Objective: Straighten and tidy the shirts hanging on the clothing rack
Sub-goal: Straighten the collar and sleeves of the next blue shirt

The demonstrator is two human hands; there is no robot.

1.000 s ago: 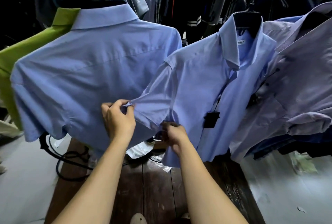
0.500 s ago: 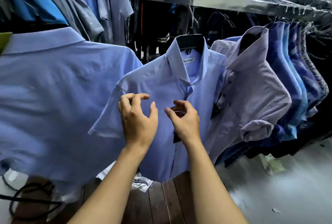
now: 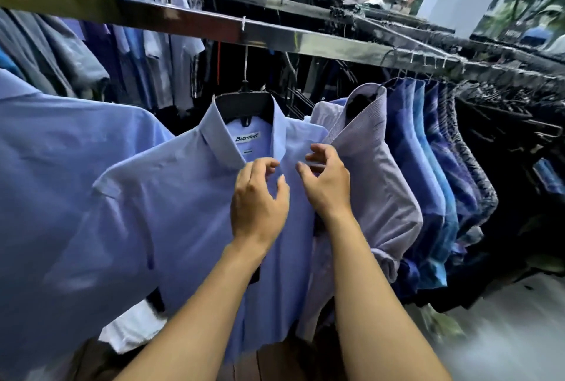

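A smooth light blue shirt [image 3: 189,212] with a stiff, pointed collar is hung on a broad black hanger [image 3: 244,105] from the flat, shiny metal rail [image 3: 275,35], just beside a finely textured lilac shirt [image 3: 376,172] on its right. The left hand [image 3: 260,197] is held at the collar tip with fingers curled in; whether cloth is pinched cannot be told. The right hand [image 3: 328,185] is held at the shirt's front edge, thumb and fingers loosely curved and parted, nothing gripped.

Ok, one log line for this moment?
left hand: at collar opening of blue shirt, grip unclear | right hand: same spot, grip unclear | black hanger: on rail
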